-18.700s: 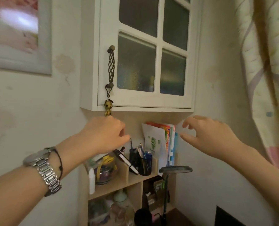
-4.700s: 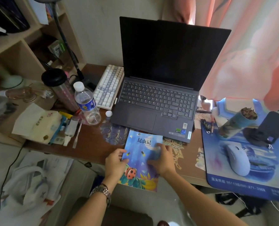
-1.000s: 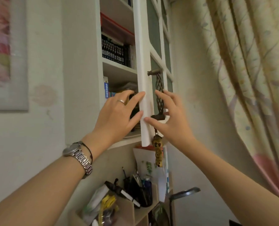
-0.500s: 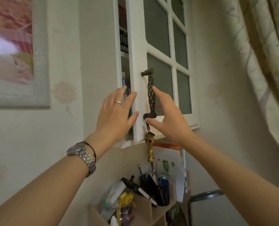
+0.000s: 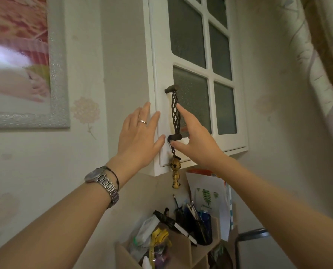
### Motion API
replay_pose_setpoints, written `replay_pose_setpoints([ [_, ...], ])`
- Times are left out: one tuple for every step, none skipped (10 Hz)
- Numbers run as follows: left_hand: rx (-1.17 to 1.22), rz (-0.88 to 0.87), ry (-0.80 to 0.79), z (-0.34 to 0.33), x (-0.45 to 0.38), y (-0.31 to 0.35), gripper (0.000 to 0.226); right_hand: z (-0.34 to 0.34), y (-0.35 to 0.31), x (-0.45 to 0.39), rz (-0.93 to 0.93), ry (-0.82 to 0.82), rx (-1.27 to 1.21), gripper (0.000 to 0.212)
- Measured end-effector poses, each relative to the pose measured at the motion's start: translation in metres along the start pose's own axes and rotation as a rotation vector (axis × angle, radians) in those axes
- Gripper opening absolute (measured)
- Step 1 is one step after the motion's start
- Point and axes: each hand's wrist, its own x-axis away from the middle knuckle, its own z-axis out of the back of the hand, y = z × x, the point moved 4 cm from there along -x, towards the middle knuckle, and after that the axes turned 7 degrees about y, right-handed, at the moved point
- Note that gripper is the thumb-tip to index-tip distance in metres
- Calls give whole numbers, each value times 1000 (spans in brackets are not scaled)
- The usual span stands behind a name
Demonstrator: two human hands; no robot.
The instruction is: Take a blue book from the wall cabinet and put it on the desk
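The wall cabinet [image 5: 183, 55] hung above the person with its white, glass-paned door [image 5: 200, 74] shut flush against the frame. The left hand [image 5: 140, 136] lay flat on the door's left edge, fingers spread and pointing up, a ring [image 5: 142, 122] on one finger and a metal watch [image 5: 103, 183] on the wrist. The right hand [image 5: 195, 140] reached up beside the twisted metal handle [image 5: 175, 115], fingers loosely spread and gripping nothing; the forefinger pointed up along the handle and the thumb touched its lower mount. A small spotted charm [image 5: 175, 171] hung by a chain from the bottom of the handle. No blue book could be seen, and the frosted panes hid the cabinet's inside. Below, a wooden shelf [image 5: 183, 247] held a pen cup [image 5: 196, 226] and upright papers [image 5: 210, 193]. A framed picture [image 5: 25, 61] hung on the wall to the left, a curtain [image 5: 325, 55] to the right.
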Motion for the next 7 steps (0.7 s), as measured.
replay_pose_setpoints([
  [-3, -3, -13, 1, -1, -1, 62, -3, -1, -2, -8, -22, -10, 87],
  [-5, -4, -16, 2, -2, 0, 60, -4, -2, -4, -4, -49, 4, 86],
  [-9, -10, -26, 5, -2, 3, 57, -1, -3, -3, -2, -111, 31, 87],
  [-16, -5, -48, 10, -1, 9, 52, 9, -5, 1, -22, -179, 60, 85],
  [-19, -46, -11, 20, 1, 21, 42, 28, -2, 9, -38, -204, 234, 67],
  [-24, -125, 11, 28, 2, 46, 33, 62, 4, 20, -78, -244, 471, 42],
  [-99, -154, -73, 30, 5, 72, 33, 102, 11, 37, -121, -258, 636, 33],
])
